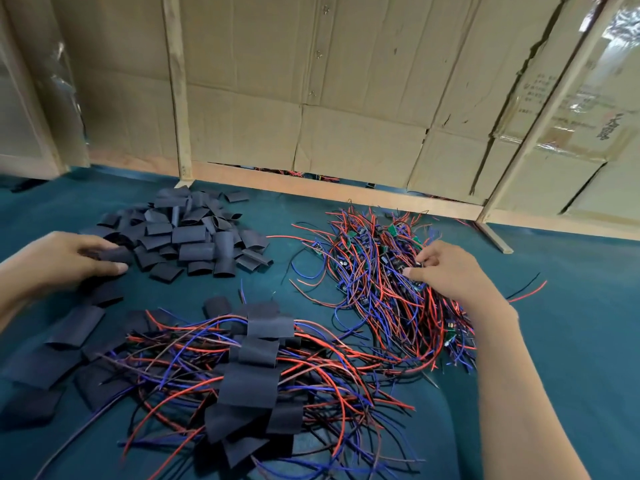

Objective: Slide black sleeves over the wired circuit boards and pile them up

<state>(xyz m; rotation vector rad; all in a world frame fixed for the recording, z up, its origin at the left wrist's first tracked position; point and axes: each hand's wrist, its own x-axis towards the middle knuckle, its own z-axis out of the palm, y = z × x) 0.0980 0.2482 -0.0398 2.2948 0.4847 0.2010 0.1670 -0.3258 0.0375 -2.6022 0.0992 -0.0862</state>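
Note:
A heap of loose black sleeves [194,233] lies at the back left of the teal table. My left hand [65,261] is at the heap's near-left edge and pinches one black sleeve [116,254] between thumb and fingers. At the right, a tangle of bare wired circuit boards [374,271] with red, blue and black wires spreads out. My right hand [446,271] sits on that tangle, fingertips pinching a small board there. In front of me lies the pile of sleeved boards [256,368], wires fanning out both ways.
More flat black sleeves [65,337] lie along the near left. A cardboard wall on wooden frames [311,98] closes the back of the table [571,306]. One wooden foot [493,237] juts onto the table at the right.

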